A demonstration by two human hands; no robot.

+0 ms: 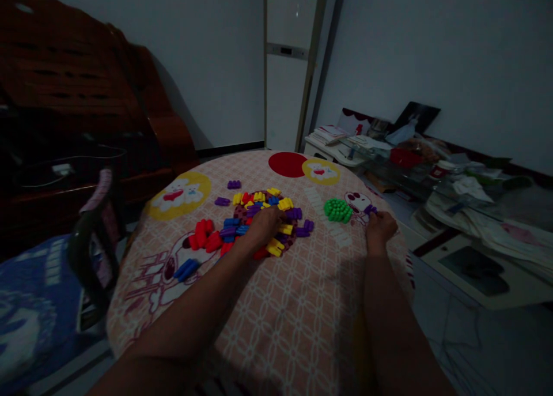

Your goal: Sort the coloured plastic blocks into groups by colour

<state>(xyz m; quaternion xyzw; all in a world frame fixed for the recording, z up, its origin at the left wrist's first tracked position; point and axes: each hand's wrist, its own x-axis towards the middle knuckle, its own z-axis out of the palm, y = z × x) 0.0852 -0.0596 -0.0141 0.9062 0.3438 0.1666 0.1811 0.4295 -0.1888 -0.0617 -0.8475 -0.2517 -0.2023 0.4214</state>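
Note:
A round table (276, 304) carries a pink checked cloth with cartoon prints. At its middle lies a heap of small plastic blocks (259, 211) in yellow, blue, purple and red. My left hand (264, 225) rests on that heap with its fingers curled down among the pieces. A group of red blocks (204, 236) and two blue blocks (186, 268) lie to its left. A cluster of green blocks (337, 210) sits to the right. My right hand (380, 225) is closed just right of the green cluster, pinching a small purple block (370, 210).
Two loose purple blocks (234, 184) lie at the far side of the table. A dark wooden sofa (86, 113) stands at left, a dark bag (93, 240) beside the table. A tall white appliance (287, 67) stands behind. Papers and clutter (432, 165) cover a low surface at right.

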